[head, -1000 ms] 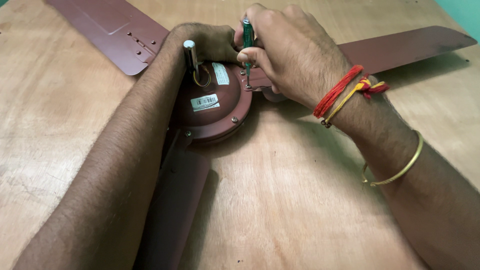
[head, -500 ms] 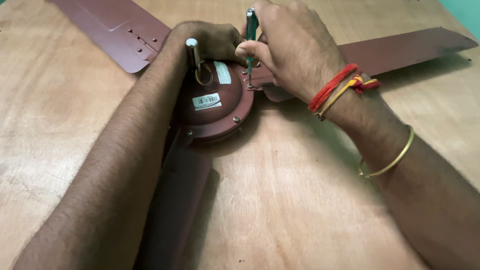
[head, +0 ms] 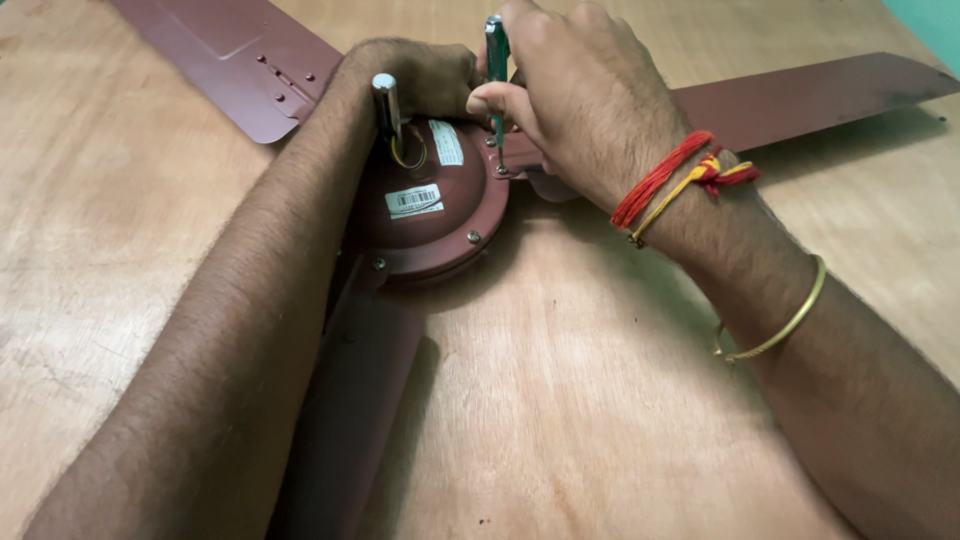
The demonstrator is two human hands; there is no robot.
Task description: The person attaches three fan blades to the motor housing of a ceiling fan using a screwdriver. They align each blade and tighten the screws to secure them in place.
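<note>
**Ceiling fan being worked on with a screwdriver**

A ceiling fan (head: pixel 430 200), dark reddish brown, lies on a wooden table (head: pixel 620 420), its round motor housing near the top centre and three blades spreading out: one to the upper left, one to the right, one toward the viewer. The right hand (head: pixel 580 100) pinches a green-handled screwdriver (head: pixel 496 60) between thumb and fingers, holding it upright with the tip on a screw (head: pixel 501 170) at the housing's edge, where the right blade joins. The left hand (head: pixel 420 75) is curled over the far side of the housing, beside the short metal shaft (head: pixel 384 100) (yellow wire loops at its base). Red and yellow threads (head: pixel 680 180) circle the right wrist; a thin gold bangle (head: pixel 790 320) sits further up the forearm.
</note>
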